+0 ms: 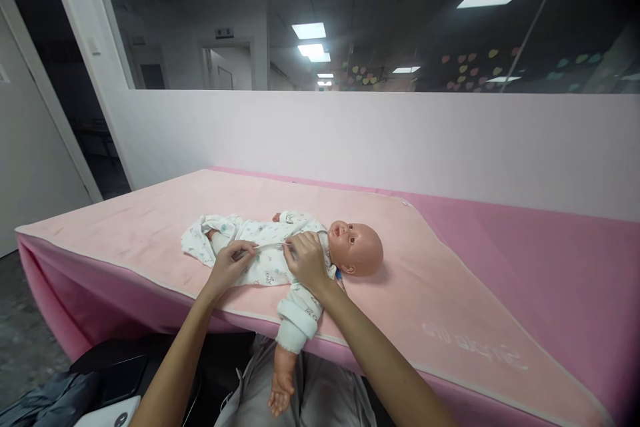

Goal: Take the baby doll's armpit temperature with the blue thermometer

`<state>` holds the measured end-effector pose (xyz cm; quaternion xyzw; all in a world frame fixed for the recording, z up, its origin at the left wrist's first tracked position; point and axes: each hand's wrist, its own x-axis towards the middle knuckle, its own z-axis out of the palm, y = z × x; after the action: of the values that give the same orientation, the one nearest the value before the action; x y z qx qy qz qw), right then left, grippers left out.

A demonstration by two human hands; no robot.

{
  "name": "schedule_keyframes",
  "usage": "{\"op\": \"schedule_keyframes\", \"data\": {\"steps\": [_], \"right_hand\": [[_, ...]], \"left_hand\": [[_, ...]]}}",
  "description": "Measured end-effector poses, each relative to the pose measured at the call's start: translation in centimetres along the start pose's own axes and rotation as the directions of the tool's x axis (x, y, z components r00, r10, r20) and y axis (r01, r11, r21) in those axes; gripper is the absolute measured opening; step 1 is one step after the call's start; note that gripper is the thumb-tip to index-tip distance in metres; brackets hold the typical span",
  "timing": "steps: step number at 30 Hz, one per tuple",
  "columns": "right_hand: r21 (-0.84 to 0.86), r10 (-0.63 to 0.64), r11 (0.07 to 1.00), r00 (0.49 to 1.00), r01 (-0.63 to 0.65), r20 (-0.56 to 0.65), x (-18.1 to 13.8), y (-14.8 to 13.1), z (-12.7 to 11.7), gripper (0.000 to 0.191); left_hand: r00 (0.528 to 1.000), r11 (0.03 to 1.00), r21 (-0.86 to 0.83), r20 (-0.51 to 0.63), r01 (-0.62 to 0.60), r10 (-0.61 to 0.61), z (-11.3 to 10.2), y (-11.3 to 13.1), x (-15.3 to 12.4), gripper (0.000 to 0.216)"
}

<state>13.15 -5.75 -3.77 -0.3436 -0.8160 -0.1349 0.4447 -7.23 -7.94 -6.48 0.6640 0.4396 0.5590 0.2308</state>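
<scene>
Two bare hands, viewed by me through the head camera: left hand [234, 261] with thumb and fingers pinched together, right hand [309, 260] likewise, both seemingly clamped on one thin white strip [271, 245]; fine fingertip contact was too small for me to confirm.

One doll [275, 271], face up on a peach mat [410, 300], directly beneath the hands. Long axis: crosswise to the person, head [359, 251] to the right, legs to the left. Right hand nearer the head, over the chest; left hand nearer the legs. Strip: between the two, roughly along that axis.

One set of printed white clothes [263, 232], worn by the doll. One doll arm, sleeve bunched, its small hand [281, 387] hanging past the near edge before grey trousers [333, 390].

One pink cloth [540, 247], under the mat.
</scene>
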Motion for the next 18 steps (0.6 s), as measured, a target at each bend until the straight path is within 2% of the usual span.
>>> {"op": "schedule_keyframes", "data": {"steps": [8,14,18], "right_hand": [[0.002,0.008,1.000,1.000,-0.008,-0.002,0.01,-0.10,-0.12,0.013],[-0.003,0.010,1.000,1.000,-0.010,0.003,-0.01,-0.08,-0.10,0.013],[0.009,0.015,1.000,1.000,-0.015,-0.001,-0.01,-0.08,-0.15,0.012]], "left_hand": [[0.999,0.998,-0.047,0.013,0.048,-0.047,0.10,0.05,-0.02,0.015],[1.000,1.000,0.011,0.013,0.023,-0.023,0.15,0.19,-0.07,0.016],[0.999,1.000,0.002,-0.034,0.007,-0.007,0.16,0.34,-0.19,0.020]]}}
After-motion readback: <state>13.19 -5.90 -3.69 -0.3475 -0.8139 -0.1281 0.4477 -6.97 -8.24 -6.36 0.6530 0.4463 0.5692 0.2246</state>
